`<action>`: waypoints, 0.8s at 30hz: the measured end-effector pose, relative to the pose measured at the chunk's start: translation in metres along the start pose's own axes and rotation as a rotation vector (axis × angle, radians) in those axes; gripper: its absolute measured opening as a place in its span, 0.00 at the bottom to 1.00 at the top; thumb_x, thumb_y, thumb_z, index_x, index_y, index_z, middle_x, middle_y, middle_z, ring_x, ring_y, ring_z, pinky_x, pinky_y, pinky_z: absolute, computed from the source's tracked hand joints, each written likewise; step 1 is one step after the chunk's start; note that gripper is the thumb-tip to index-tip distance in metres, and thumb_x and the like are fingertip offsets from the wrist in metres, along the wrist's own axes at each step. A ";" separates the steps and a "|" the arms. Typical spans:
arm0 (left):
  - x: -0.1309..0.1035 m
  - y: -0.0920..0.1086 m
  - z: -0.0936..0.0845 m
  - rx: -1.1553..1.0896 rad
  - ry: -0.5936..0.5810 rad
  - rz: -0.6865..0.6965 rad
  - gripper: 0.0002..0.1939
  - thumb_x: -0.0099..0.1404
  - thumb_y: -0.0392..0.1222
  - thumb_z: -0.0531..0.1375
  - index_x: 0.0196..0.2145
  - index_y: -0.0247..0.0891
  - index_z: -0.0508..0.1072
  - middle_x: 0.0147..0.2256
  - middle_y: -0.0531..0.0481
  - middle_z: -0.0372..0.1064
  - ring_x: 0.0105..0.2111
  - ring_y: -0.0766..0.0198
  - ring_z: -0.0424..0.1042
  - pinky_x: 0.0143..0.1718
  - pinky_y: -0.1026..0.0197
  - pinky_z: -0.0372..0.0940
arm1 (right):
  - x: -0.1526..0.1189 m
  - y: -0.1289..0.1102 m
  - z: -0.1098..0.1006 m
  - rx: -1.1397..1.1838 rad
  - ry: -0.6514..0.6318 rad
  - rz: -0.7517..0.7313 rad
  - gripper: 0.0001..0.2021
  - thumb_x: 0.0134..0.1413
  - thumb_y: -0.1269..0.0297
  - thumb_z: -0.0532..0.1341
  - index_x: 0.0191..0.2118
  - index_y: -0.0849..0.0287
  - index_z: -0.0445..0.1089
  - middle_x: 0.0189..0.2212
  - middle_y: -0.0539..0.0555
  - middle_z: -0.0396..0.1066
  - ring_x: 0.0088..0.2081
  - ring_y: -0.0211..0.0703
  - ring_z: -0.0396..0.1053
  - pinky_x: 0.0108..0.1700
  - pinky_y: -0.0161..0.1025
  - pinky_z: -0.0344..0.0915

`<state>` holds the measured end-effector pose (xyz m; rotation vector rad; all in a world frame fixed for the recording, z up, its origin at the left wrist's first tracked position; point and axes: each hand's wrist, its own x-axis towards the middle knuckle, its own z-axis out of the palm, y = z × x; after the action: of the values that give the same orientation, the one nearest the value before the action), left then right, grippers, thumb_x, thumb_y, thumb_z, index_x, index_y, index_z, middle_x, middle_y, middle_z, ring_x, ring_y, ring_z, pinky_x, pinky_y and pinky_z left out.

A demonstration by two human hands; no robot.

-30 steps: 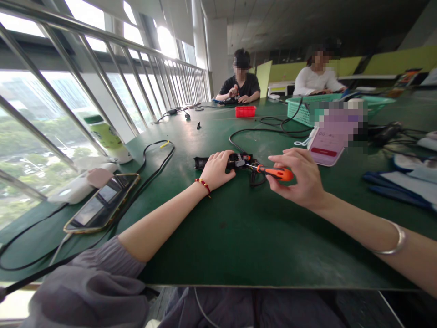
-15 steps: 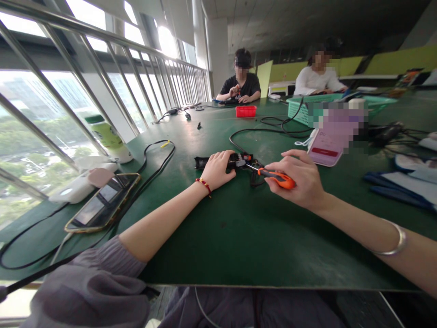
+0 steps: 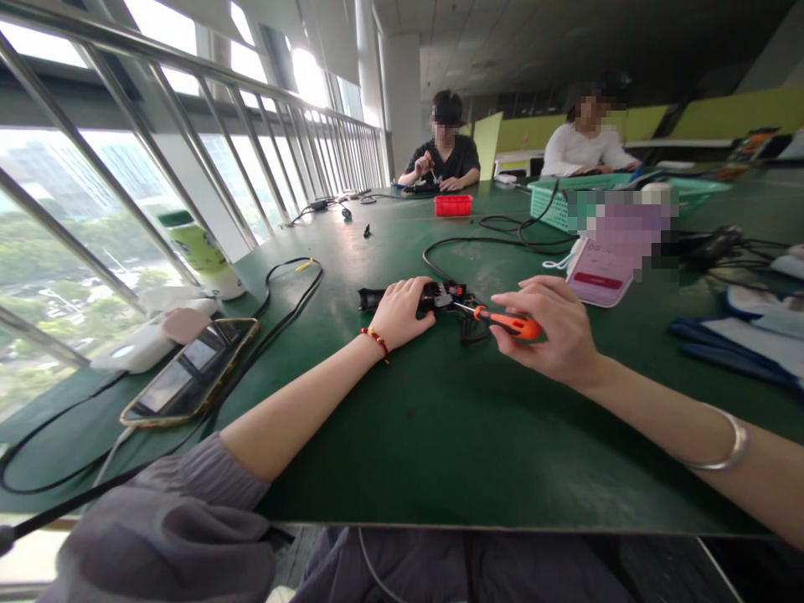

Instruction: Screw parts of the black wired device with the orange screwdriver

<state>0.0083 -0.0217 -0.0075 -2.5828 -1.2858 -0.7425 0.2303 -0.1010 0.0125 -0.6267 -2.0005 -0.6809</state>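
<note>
My left hand [image 3: 402,308] is closed over a black cylindrical device [image 3: 372,300] that lies on the green table, pressing it down. Its right end looks opened up, with grey and orange parts [image 3: 461,291] showing and a thin black piece [image 3: 476,328] beside them; small details are too fine to make out. In my right hand [image 3: 553,331] is a screwdriver [image 3: 512,324] with an orange and black handle, held loosely between thumb and fingers. The index finger stands a little off the handle. The shaft slants left, its tip at the device's opened end.
A black cable [image 3: 477,239] runs from the device toward a green basket [image 3: 549,205]. A pink-screened phone [image 3: 603,272] stands right; another phone [image 3: 188,373], a bottle [image 3: 201,255] and cables are left. A red box [image 3: 453,205] lies ahead. Two people sit across the table.
My right hand's fingers have loosened and spread around the screwdriver handle, which has turned so more orange shows. My left hand and the device stay put.
</note>
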 end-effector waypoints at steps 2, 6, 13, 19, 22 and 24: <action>0.000 0.000 -0.001 -0.001 0.005 0.002 0.24 0.56 0.41 0.55 0.51 0.33 0.61 0.46 0.43 0.67 0.47 0.54 0.65 0.50 0.54 0.58 | 0.001 -0.001 0.000 -0.009 0.038 0.001 0.20 0.47 0.70 0.61 0.47 0.56 0.60 0.32 0.53 0.70 0.33 0.43 0.68 0.39 0.45 0.67; -0.001 0.000 -0.001 0.001 0.008 0.000 0.24 0.56 0.41 0.55 0.50 0.33 0.61 0.46 0.43 0.67 0.47 0.54 0.65 0.50 0.54 0.58 | 0.001 -0.002 -0.001 -0.010 0.017 -0.004 0.19 0.47 0.69 0.61 0.47 0.56 0.59 0.31 0.52 0.71 0.32 0.43 0.69 0.41 0.45 0.67; 0.000 -0.001 0.002 0.002 0.010 0.006 0.23 0.57 0.41 0.54 0.50 0.33 0.61 0.46 0.43 0.67 0.46 0.54 0.65 0.50 0.54 0.58 | -0.001 0.000 0.001 -0.010 0.013 0.005 0.18 0.47 0.68 0.62 0.46 0.55 0.60 0.30 0.50 0.72 0.30 0.41 0.69 0.43 0.45 0.67; 0.000 0.000 0.001 0.001 0.013 0.000 0.22 0.58 0.40 0.53 0.50 0.34 0.61 0.46 0.44 0.67 0.46 0.55 0.65 0.50 0.54 0.58 | 0.001 -0.002 0.000 -0.005 0.015 -0.017 0.19 0.46 0.69 0.62 0.45 0.57 0.60 0.29 0.50 0.71 0.30 0.40 0.69 0.43 0.45 0.66; 0.000 0.000 0.001 -0.006 0.011 -0.004 0.21 0.58 0.40 0.53 0.50 0.34 0.61 0.46 0.44 0.67 0.47 0.55 0.65 0.51 0.54 0.58 | -0.001 -0.002 0.000 0.019 -0.065 0.007 0.11 0.48 0.67 0.61 0.40 0.56 0.62 0.26 0.47 0.72 0.24 0.35 0.67 0.47 0.45 0.64; 0.000 0.000 0.001 -0.011 0.012 -0.004 0.21 0.58 0.40 0.53 0.50 0.35 0.61 0.46 0.44 0.67 0.47 0.55 0.65 0.51 0.54 0.58 | -0.002 -0.001 0.000 0.017 -0.056 0.011 0.12 0.48 0.67 0.61 0.41 0.56 0.62 0.27 0.47 0.72 0.25 0.36 0.67 0.46 0.45 0.65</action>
<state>0.0088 -0.0218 -0.0083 -2.5816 -1.2882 -0.7666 0.2305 -0.1016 0.0104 -0.6523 -2.0506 -0.6457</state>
